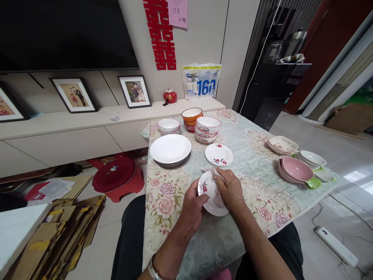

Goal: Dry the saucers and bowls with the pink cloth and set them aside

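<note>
A small white plate (212, 206) with red flowers is tilted up over the near edge of the table. My left hand (192, 208) grips its left rim, thumb on the face. A pale cloth (216, 173) is bunched in my right hand (230, 190), whose fingers press it against the upper right rim. Just beyond lies a short stack of matching flowered plates (219, 154). To the left of that rises a stack of large white plates (170, 149).
Behind the plates stand white bowls (169, 125), orange bowls (192, 114) and red-rimmed bowls (208, 126). Pink leaf-shaped bowls (295, 168), small white bowls (312, 158) and rectangular dishes (282, 144) sit at the right edge. A red stool (115, 173) and flattened cardboard (55, 237) are on the left.
</note>
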Demonstrator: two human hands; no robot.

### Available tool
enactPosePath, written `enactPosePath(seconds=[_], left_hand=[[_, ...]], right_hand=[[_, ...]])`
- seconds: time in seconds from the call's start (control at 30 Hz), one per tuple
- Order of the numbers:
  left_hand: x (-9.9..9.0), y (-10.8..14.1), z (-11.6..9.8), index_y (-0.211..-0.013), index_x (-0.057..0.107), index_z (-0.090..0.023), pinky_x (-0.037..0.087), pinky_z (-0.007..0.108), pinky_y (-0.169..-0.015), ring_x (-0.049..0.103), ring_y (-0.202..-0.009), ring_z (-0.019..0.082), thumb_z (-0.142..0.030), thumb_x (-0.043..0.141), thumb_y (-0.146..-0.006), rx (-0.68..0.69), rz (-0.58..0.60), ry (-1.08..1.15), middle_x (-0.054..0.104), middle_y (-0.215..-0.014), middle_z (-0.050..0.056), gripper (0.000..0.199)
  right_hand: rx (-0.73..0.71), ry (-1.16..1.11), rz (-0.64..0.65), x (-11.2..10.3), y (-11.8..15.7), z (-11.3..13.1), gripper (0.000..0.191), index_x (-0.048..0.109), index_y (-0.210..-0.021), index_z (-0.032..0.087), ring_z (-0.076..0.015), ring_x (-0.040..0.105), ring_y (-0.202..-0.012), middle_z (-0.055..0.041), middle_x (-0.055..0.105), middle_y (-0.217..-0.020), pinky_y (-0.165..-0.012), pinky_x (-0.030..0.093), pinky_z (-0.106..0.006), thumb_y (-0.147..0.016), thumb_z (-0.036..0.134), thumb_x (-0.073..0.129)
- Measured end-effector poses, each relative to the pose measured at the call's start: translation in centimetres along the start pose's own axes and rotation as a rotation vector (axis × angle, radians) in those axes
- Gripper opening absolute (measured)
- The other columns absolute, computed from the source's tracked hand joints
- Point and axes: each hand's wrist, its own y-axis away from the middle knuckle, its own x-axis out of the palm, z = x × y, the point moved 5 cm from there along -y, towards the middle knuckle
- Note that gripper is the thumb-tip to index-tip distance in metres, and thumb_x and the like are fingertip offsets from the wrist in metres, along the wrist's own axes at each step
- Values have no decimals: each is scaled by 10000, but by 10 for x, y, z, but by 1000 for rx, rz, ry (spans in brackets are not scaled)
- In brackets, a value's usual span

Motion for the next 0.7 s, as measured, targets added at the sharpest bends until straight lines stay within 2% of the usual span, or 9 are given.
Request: enactPosePath(seconds=[0.1, 0.2, 0.3, 0.4, 0.53, 0.6, 0.7], left_hand=[[-4, 0, -2, -1140, 642, -150, 504, 329, -816, 665, -939, 240, -91, 668, -534, 42, -60, 64, 738, -1034, 74, 610], [-3, -1, -1, -1104, 657, -148, 505, 351, -836, 671, -933, 247, -96, 686, -535, 32, -59, 35, 746, -999, 76, 572], [1, -1, 1, -1107, 662, -155, 511, 350, -797, 677, -881, 244, -87, 653, -541, -7, -28, 1, 747, -945, 65, 571], [2, -1, 1, -1107, 659, -164, 499, 312, -743, 665, -814, 212, -74, 628, -544, -17, -24, 9, 735, -893, 40, 570], [0, -1, 1, -973, 661, -162, 468, 249, -700, 622, -736, 144, -60, 648, -548, 21, -44, 28, 701, -823, 2, 437], [-1, -1, 1, -935, 651, -161, 465, 242, -701, 612, -723, 131, -55, 654, -551, 36, -55, 35, 691, -810, -8, 398], [-1, -1, 2, -990, 651, -155, 466, 254, -678, 621, -717, 148, -48, 625, -552, 8, -51, 24, 698, -810, 5, 452]], right_hand=[[65, 96, -55, -3, 1, -7, 318, 677, -1179, 190, -250, 615, -914, -111, 682, -965, -776, 475, -354, -917, 292, 527], [53, 157, -56, -4, 1, -5, 311, 668, -1169, 180, -254, 606, -910, -114, 678, -967, -770, 467, -359, -928, 284, 501], [-63, 174, -44, -1, 1, 4, 320, 652, -1198, 171, -260, 595, -982, -132, 677, -1044, -837, 469, -386, -944, 247, 473], [-235, 148, 5, 3, 2, 20, 338, 630, -1244, 169, -281, 540, -1158, -149, 645, -1221, -970, 427, -448, -952, 229, 471], [-428, 39, 158, 7, 9, 42, 316, 635, -1248, 234, -288, 417, -1325, -79, 607, -1336, -1073, 337, -507, -964, 270, 500], [-447, -13, 164, 5, 11, 46, 270, 677, -1182, 270, -282, 435, -1287, -60, 621, -1297, -1051, 357, -500, -950, 282, 539], [-304, -9, 11, -2, 8, 36, 197, 734, -1042, 242, -261, 523, -1074, -95, 637, -1108, -930, 443, -447, -916, 251, 583]])
